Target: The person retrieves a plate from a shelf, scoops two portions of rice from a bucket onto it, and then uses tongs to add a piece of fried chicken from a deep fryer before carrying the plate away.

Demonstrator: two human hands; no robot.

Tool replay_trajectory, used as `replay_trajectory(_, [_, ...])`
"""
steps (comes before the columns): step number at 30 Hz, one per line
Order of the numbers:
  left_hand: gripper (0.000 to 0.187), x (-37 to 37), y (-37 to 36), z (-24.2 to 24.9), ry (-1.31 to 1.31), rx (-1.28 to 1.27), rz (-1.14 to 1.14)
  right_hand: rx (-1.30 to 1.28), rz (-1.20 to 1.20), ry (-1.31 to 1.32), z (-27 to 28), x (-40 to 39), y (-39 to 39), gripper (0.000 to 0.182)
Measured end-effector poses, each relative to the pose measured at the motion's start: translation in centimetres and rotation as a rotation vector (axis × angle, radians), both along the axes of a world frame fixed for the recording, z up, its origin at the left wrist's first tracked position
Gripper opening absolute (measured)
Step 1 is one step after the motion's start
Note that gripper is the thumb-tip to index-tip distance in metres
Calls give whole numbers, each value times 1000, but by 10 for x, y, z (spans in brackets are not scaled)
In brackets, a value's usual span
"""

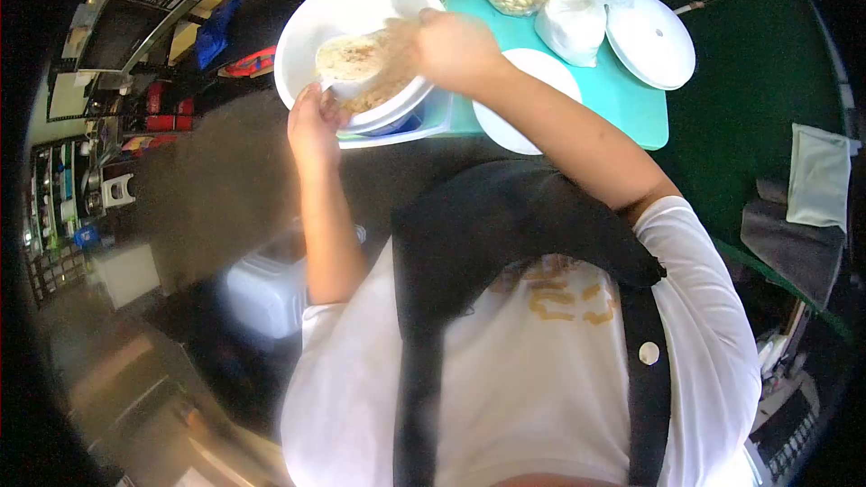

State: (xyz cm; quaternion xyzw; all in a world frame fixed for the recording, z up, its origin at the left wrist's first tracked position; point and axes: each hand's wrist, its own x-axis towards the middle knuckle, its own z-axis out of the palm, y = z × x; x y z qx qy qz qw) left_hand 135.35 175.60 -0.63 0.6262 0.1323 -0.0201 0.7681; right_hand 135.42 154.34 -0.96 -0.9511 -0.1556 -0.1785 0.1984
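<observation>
White mixing bowl (300, 25), upper left of the frame: inside it, a small white bowl (350, 88) tilts toward us, mouth upward, its oval's long axis running nearly level, left to right. We see the left hand (313, 122) pinching its lower-left edge between the fingers; the right hand (456, 47), at its right, is blurred, so we cannot tell its fingers' state.

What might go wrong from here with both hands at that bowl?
Spill: the right hand is blurred with motion near the rim of the large white bowl, so some brown food might scatter outside.
Slip: the left hand appears to hold the small white bowl by its edge, so it could tip.
Bump: the right forearm crosses above the round white plate and might nudge it.
</observation>
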Motion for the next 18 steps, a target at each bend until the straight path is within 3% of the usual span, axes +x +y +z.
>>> replay_trajectory(1, [22,-1,0,0,-5,0,11,-31,-116,72,-3,4,-4,38])
replay_trajectory(5, [24,2,12,-17,-82,-93,-53,-40,-49,10,24,-29,9,41])
replay_trajectory(7, [24,2,7,-13,-42,-72,17,10,190,-44,23,-37,16,43])
replay_trajectory(8, [24,3,4,-10,-47,-72,15,9,189,-50,12,-26,14,43])
replay_trajectory(10, [25,0,4,-7,-50,-87,19,-145,-26,34,-19,0,8,44])
replay_trajectory(14, [25,0,8,-8,-102,-18,-70,-35,-90,-49,20,-11,2,44])
replay_trajectory(17, [26,1,12,-14,-173,197,-153,-112,87,-148,49,-23,3,45])
replay_trajectory(18, [26,-3,7,-9,-158,148,-125,-126,161,-177,53,-26,2,46])
